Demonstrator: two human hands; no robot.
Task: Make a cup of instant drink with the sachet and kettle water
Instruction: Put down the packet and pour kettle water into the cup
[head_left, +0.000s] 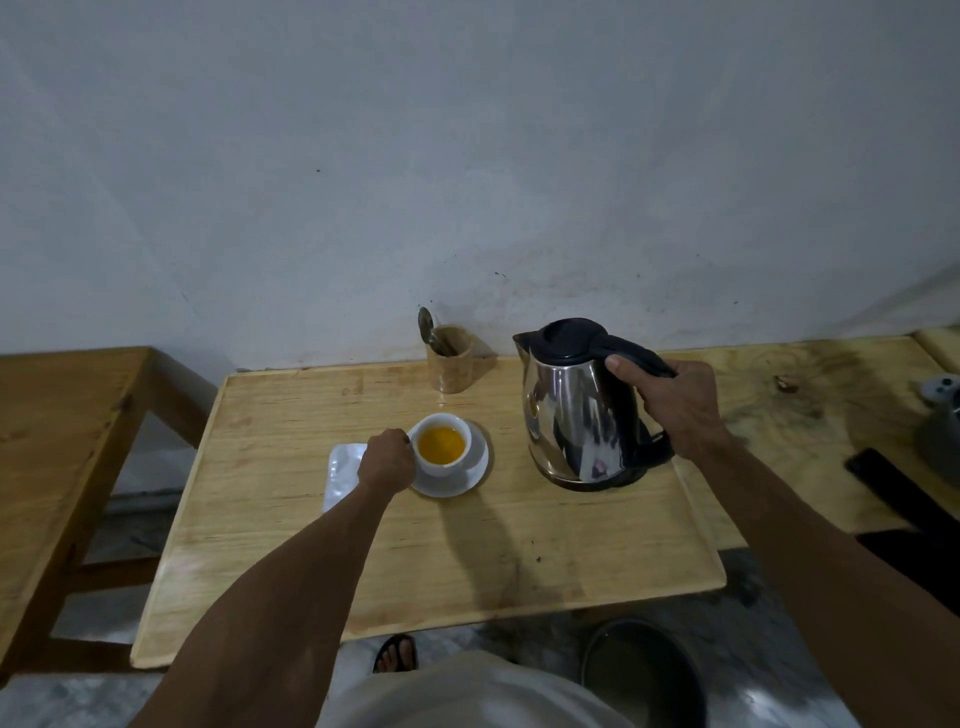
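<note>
A white cup (443, 463) holding orange liquid stands on a white saucer (470, 480) near the middle of the wooden table (363, 545). My left hand (387, 462) is closed on the cup's left side, at its handle. To the right stands a steel kettle (576, 410) with a black lid and black handle, upright on the table. My right hand (675, 410) grips that handle. Under my left wrist lies a white sachet (340, 470), partly hidden.
A wooden holder (451, 366) with spoons stands at the table's back edge by the wall. A wooden bench (57, 441) is on the left, another wooden surface (810, 415) on the right. A dark bin (644, 670) sits on the floor by my foot.
</note>
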